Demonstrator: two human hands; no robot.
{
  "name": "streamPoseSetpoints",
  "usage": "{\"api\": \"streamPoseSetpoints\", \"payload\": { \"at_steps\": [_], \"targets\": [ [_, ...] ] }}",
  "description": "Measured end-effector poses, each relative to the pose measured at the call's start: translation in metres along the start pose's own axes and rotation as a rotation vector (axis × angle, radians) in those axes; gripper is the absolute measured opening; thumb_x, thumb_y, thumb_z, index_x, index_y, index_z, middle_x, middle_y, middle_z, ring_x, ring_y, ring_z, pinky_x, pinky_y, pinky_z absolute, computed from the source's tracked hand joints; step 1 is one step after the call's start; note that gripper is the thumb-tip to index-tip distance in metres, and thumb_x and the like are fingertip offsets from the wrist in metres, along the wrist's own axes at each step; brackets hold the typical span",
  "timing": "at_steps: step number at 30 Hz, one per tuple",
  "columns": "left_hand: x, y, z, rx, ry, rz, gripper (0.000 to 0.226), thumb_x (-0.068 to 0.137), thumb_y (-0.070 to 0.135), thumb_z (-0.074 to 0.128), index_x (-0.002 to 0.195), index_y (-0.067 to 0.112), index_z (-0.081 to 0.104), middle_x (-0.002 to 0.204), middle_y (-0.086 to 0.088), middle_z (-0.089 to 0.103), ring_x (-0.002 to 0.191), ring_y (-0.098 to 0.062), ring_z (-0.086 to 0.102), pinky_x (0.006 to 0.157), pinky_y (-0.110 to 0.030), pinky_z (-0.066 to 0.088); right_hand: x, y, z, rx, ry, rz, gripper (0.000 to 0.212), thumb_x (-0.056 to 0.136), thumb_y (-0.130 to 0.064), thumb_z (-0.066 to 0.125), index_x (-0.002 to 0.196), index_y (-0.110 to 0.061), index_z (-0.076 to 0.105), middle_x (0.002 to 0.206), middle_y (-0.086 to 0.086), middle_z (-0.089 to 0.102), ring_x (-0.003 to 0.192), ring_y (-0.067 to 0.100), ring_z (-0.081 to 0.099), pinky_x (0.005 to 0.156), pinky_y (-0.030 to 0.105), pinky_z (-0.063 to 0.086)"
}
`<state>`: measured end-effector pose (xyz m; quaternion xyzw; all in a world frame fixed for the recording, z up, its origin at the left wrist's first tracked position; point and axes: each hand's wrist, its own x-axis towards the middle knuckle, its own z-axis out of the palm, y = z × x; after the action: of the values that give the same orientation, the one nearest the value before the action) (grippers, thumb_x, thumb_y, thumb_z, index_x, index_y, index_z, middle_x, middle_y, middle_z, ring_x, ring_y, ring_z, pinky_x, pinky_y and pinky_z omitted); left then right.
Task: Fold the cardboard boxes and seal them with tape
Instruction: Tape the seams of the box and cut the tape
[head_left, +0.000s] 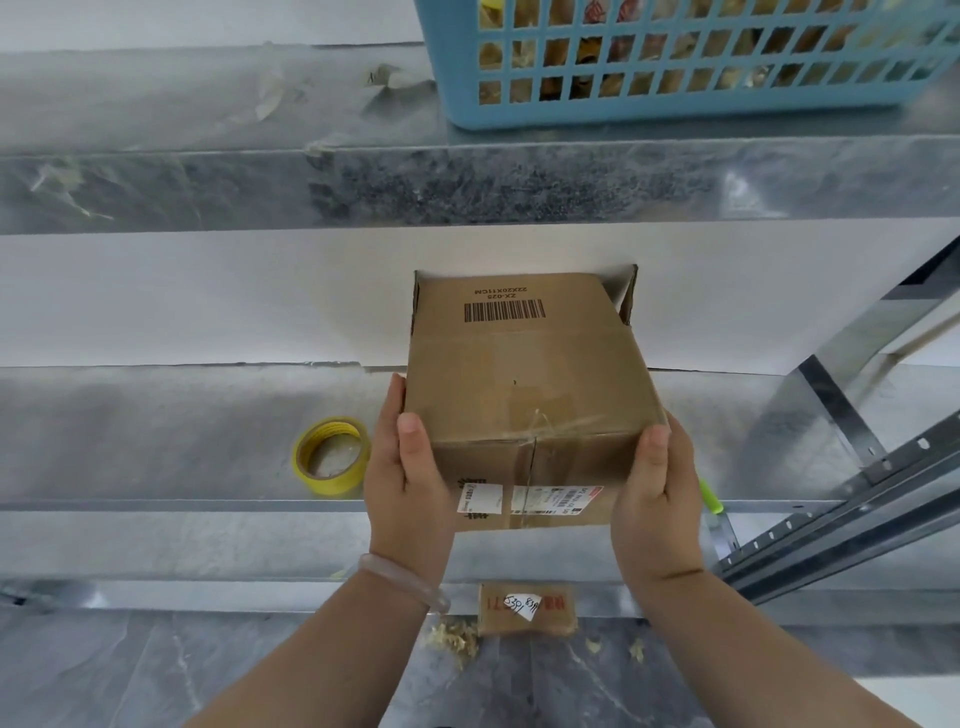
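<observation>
A brown cardboard box (524, 384) with a barcode on top is held between both hands above a metal shelf (156, 441). My left hand (402, 478) grips its near left corner, thumb on top. My right hand (657, 493) grips the near right corner the same way. Clear tape crosses the near edge seam, and white labels sit on the front face. At the far end, side flaps stand open. A roll of yellow tape (331, 456) lies on the shelf left of the box.
A blue plastic basket (675, 98) with packed items sits on the upper shelf. A green-handled tool (709, 496) lies right of the box. A small brown package (527, 609) rests below the shelf edge. Slotted metal rails (857, 509) run diagonally at right.
</observation>
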<state>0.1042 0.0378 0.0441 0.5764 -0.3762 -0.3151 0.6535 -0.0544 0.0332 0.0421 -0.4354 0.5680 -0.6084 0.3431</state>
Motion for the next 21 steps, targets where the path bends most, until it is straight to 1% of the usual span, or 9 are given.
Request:
{"api": "streamPoseSetpoints", "payload": {
  "at_steps": [2,4,6,8,11,13,15,18,21],
  "targets": [
    [0.0,0.0,-0.002,-0.033,-0.065,-0.041,0.045,0.098,0.032,0.05,0.141,0.03,0.037,0.128,0.017,0.052,0.107,0.016,0.052,0.085,-0.006,0.045,0.0,0.004,-0.004,-0.018,-0.053,-0.015,0.028,0.105,-0.023,0.029,0.123,-0.032,0.049,0.109,-0.014,0.056,0.093,-0.023,0.051,0.075,-0.003,0.038],
    [-0.001,-0.001,-0.007,0.014,-0.162,-0.024,0.07,0.084,0.036,0.068,0.141,0.039,0.027,0.132,0.011,0.052,0.113,0.006,0.054,0.09,-0.013,0.047,0.001,0.006,-0.008,0.002,-0.123,0.037,0.046,0.101,-0.036,0.029,0.143,-0.021,0.041,0.127,-0.007,0.053,0.103,-0.023,0.048,0.079,-0.004,0.036],
    [0.001,0.003,-0.014,0.074,-0.224,-0.009,0.084,0.077,0.03,0.078,0.139,0.045,0.025,0.131,0.01,0.053,0.114,0.001,0.056,0.087,-0.013,0.049,0.002,0.003,-0.014,0.003,-0.184,0.071,0.057,0.097,-0.045,0.031,0.149,-0.024,0.032,0.14,-0.009,0.046,0.111,-0.019,0.047,0.085,-0.004,0.036],
    [0.005,0.008,-0.021,0.124,-0.208,0.009,0.076,0.077,0.023,0.075,0.139,0.041,0.034,0.125,0.016,0.055,0.104,0.009,0.057,0.081,-0.011,0.05,0.001,-0.001,-0.022,0.012,-0.255,0.075,0.049,0.1,-0.033,0.04,0.148,-0.035,0.029,0.141,-0.018,0.044,0.116,-0.02,0.044,0.094,0.001,0.038],
    [0.006,0.017,-0.028,0.155,-0.142,0.007,0.066,0.08,0.023,0.073,0.137,0.033,0.043,0.115,0.02,0.055,0.089,0.017,0.057,0.068,-0.006,0.049,-0.009,0.0,-0.039,-0.06,-0.302,0.044,0.074,0.093,-0.016,0.062,0.146,-0.046,0.021,0.147,-0.024,0.035,0.134,-0.007,0.037,0.108,0.024,0.036],
    [0.005,0.024,-0.029,0.125,-0.125,-0.016,0.065,0.077,0.032,0.073,0.135,0.035,0.045,0.113,0.019,0.056,0.086,0.017,0.058,0.065,-0.006,0.048,-0.016,0.005,-0.049,-0.244,-0.148,0.066,0.088,0.085,-0.028,0.072,0.15,-0.043,0.015,0.151,-0.02,0.027,0.14,0.004,0.03,0.113,0.034,0.032],
    [0.004,0.029,-0.029,0.112,-0.094,-0.021,0.064,0.075,0.038,0.071,0.134,0.037,0.046,0.111,0.018,0.058,0.086,0.016,0.058,0.064,-0.005,0.048,-0.025,0.009,-0.058,-0.274,-0.01,0.225,0.099,0.078,-0.041,0.074,0.152,-0.038,0.01,0.158,-0.009,0.021,0.143,0.015,0.029,0.116,0.042,0.028],
    [-0.003,0.037,-0.029,0.085,-0.067,-0.036,0.053,0.084,0.033,0.067,0.133,0.034,0.048,0.111,0.017,0.058,0.085,0.017,0.058,0.06,-0.002,0.045,-0.038,0.011,-0.061,0.011,-0.164,0.508,0.098,0.068,-0.055,0.07,0.15,-0.031,0.022,0.153,-0.001,0.037,0.134,0.021,0.042,0.116,0.045,0.03],
    [-0.013,0.045,-0.031,0.066,-0.067,-0.049,0.053,0.081,0.044,0.063,0.131,0.031,0.049,0.109,0.018,0.056,0.085,0.019,0.056,0.062,-0.003,0.045,-0.049,0.006,-0.063,0.12,-0.183,0.472,0.092,0.06,-0.064,0.07,0.14,-0.036,0.035,0.136,-0.004,0.055,0.122,0.015,0.053,0.113,0.045,0.036]
  ]
}}
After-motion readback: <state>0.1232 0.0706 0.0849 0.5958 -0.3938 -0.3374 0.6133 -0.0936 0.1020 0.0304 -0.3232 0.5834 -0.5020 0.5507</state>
